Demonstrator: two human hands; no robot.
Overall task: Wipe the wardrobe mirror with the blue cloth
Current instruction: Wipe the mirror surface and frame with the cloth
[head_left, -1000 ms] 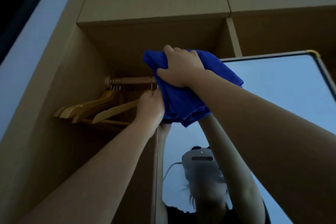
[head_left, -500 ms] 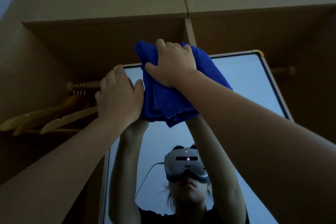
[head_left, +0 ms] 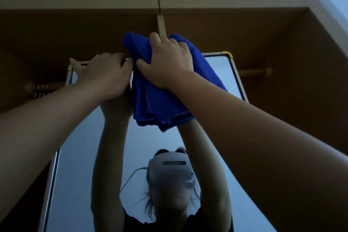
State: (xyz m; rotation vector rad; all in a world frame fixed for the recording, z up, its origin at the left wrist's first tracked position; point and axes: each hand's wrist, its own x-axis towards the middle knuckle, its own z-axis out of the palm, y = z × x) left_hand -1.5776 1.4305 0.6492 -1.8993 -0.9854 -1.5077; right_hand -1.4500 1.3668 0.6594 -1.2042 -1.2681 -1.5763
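Note:
The wardrobe mirror has a pale metal frame and fills the lower middle of the head view. A bunched blue cloth lies against its upper part, overlapping the top edge. My right hand grips the cloth from above, fingers and thumb dug into the folds. Just to the cloth's left, my left hand presses on the glass at the top frame, thumb spread out to the left. Whether its fingertips hook over the rim is not clear.
The open wardrobe surrounds the mirror, with a vertical divider above it. A wooden hanging rail shows at the right. Metal hanger hooks hang on the rail at the left. The glass reflects a person wearing a headset.
The view swung right, so the mirror now sits in the middle. My left hand moved from the mirror's left side up to its top frame. The cloth stayed near the top edge in my right hand.

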